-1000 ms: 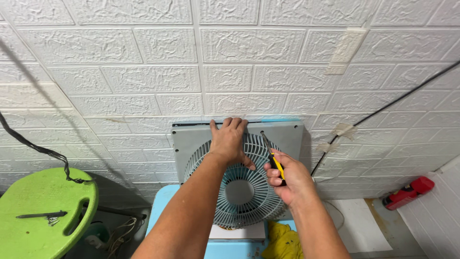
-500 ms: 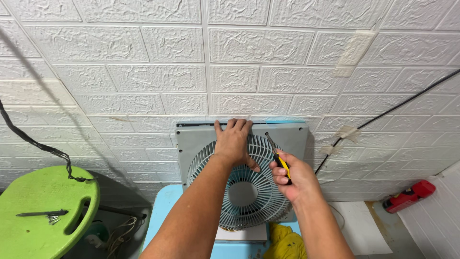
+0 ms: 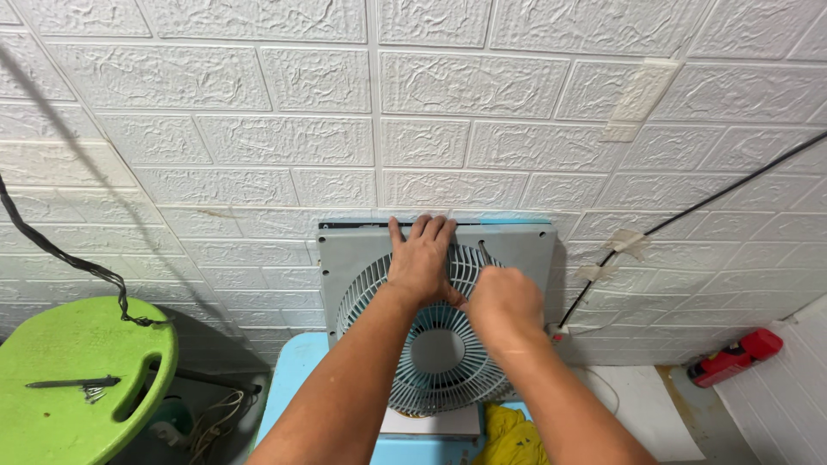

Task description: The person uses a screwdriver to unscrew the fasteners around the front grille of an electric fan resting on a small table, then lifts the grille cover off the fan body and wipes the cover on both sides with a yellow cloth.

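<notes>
1. While looking down from the head view, located the grey box fan (image 3: 353, 258) standing upright on a light blue stand (image 3: 289, 387), back against the white brick-pattern wall (image 3: 258, 129).
2. Found the left hand (image 3: 422, 258) laid flat, fingers apart, on the fan's upper face and the top of the round grille (image 3: 439, 370).
3. Found the right hand (image 3: 504, 301) curled into a fist around a thin tool (image 3: 484, 252); saw only the metal shaft, angled up to the frame's upper right area.
4. Judged the step in hand as working a fixing point near that upper right corner, with the fan braced.
5. Judged that any further move called for firm bracing and a steady tip.
6. Noted a yellow cloth (image 3: 508, 439) below, a green stool (image 3: 69, 387) left, a black cable (image 3: 689, 211) right.
</notes>
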Demonstrator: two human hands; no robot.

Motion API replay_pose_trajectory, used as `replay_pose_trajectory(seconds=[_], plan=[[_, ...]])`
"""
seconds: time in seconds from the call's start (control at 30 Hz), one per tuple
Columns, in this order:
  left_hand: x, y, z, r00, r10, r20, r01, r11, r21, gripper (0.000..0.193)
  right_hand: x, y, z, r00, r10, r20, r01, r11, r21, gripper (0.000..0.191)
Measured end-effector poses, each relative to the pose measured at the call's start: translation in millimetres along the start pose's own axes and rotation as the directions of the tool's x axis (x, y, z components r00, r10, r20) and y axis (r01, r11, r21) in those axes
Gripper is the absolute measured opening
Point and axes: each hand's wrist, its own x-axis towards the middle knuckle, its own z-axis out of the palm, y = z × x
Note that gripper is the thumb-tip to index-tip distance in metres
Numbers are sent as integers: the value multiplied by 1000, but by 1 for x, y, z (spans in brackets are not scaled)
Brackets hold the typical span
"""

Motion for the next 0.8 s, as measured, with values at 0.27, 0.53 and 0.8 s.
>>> replay_pose_trajectory(seconds=[0.27, 0.53, 0.8], plan=[[-5, 21, 37, 910, -407, -83, 170, 547, -819, 31, -13, -14, -12, 987, -155, 38, 159, 940, -302, 37], [54, 29, 100, 726, -325, 606, 571, -207, -794, 31, -11, 0, -17, 994, -97, 52, 102, 989, -110, 40], [64, 30, 124, 734, -330, 594, 494, -341, -800, 21, -25, 55, 37, 914, -129, 386, -372, -647, 666, 42]])
